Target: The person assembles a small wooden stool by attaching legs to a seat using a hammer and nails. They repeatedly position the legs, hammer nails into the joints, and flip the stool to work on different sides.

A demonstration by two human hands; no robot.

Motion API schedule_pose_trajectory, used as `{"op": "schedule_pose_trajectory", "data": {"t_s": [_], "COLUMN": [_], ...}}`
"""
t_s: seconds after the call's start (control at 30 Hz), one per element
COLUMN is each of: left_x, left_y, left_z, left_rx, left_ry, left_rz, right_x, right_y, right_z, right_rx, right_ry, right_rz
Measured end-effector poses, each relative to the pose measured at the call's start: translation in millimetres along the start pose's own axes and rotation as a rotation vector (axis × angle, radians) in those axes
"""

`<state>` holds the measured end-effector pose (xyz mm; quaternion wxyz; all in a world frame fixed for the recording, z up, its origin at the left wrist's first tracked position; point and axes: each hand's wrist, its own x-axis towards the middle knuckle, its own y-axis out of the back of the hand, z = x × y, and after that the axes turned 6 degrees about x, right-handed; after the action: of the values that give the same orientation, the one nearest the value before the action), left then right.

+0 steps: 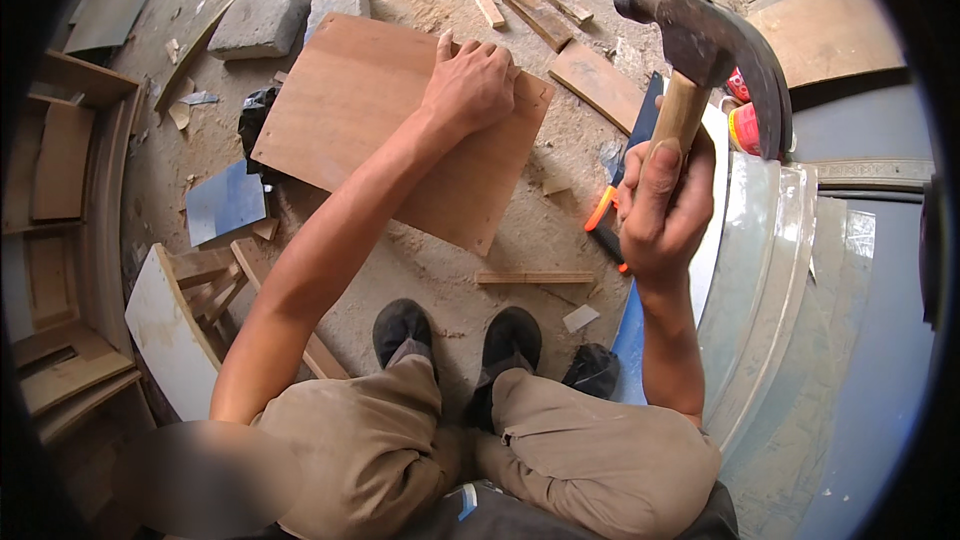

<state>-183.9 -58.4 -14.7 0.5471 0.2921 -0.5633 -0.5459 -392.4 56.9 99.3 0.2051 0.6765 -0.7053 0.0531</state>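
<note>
My right hand (668, 195) is wrapped round the wooden handle of a claw hammer (700, 45), raised at the right with its dark metal head uppermost. The thumb lies along the handle. My left hand (470, 88) rests near the far right edge of a brown plywood panel (350, 120), its fingers curled and pressed together. What those fingers pinch, if anything, is hidden. The panel lies tilted across the middle, with small nail marks near its corners. Below my right hand a handsaw (605, 215) with an orange and black handle is partly covered.
Grey concrete blocks (262, 18) sit beyond the panel. Wood offcuts (537, 18) lie at the far right, and a thin strip (535, 278) lies before my shoes. A wooden cabinet frame (125, 90) stands left. Glass-like sheets (760, 240) lean at the right.
</note>
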Motion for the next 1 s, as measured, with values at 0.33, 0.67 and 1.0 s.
{"op": "schedule_pose_trajectory", "data": {"t_s": [0.33,0.67,1.0], "left_x": [0.2,4.7,-2.9], "left_y": [3.1,-0.7,-3.7], "left_z": [1.6,1.6,-2.0], "left_rx": [-0.006,-0.241,-0.236], "left_ry": [0.025,0.066,0.048], "left_rz": [-0.017,0.054,0.139], "right_x": [3.4,-7.6,13.2], "right_y": [0.9,0.2,7.2], "right_z": [40.7,53.4,5.2], "right_rx": [-0.341,-0.177,-0.287], "right_ry": [-0.199,0.095,-0.136], "right_rz": [-0.193,-0.026,-0.124]}}
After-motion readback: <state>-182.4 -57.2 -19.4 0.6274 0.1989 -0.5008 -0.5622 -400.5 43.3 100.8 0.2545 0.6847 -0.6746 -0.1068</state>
